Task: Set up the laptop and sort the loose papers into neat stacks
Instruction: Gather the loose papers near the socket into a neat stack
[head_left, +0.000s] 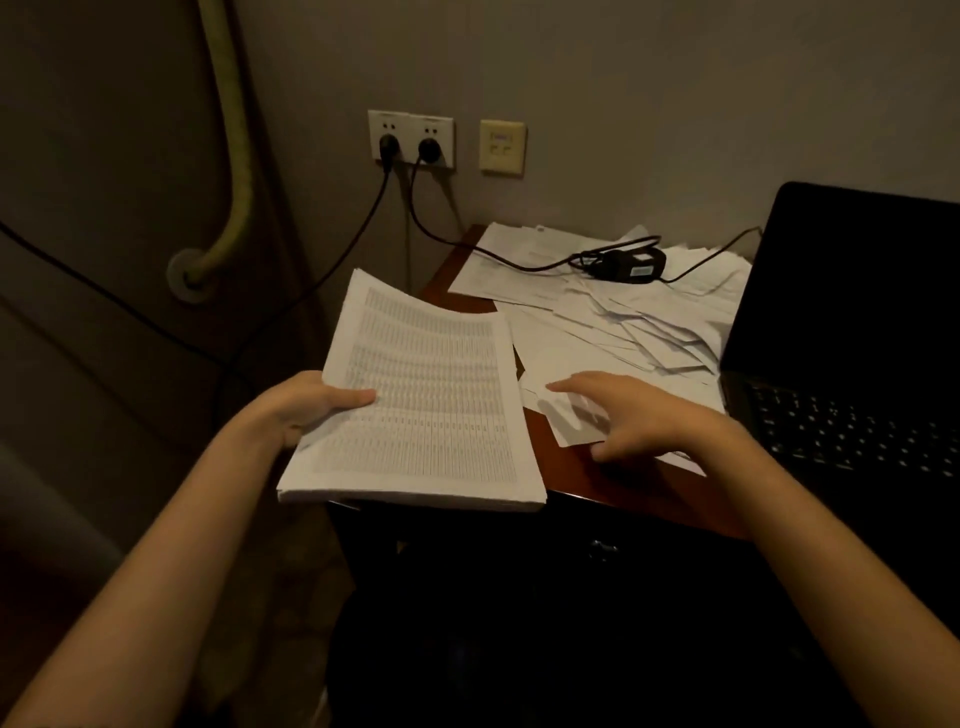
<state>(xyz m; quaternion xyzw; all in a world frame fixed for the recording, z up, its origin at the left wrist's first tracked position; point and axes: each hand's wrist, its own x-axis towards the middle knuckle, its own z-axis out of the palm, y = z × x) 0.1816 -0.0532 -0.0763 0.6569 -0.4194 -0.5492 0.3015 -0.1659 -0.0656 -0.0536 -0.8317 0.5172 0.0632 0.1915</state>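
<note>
**So: paper stack in left hand, loose sheets and laptop on the desk**

Far left on the wall was a yellow-green pipe (236, 156), then a white double outlet (410, 139) with two black plugs in it, and a cream wall plate (502, 146) beside that.

Left hand (306, 410) gripped the paper stack (421, 400) at its left edge, thumb curled over the top sheet, fingers hidden underneath. Stack was thick, white, top page printed with a dense grid of small rows and columns, text too blurred to read. Far corner curled upward. It was held off the desk's left front edge, tilted slightly, lower edge showing many sheet layers.

Right hand (639, 415) was spread, fingers straight, holding nothing, fingertips resting on or just over a loose sheet (576, 426) near the front of the desk (623, 483); contact unclear.

Behind it, loose papers (613, 317) lay scattered and overlapping across the reddish-brown top, mostly white, some creased. A black power adapter (626, 264) sat on the papers at the back, its cable running left to the outlet and right toward the laptop.

Laptop (852, 332) stood open at the right end of the desk, black, screen dark, keyboard visible, partly cut off by the frame edge.
</note>
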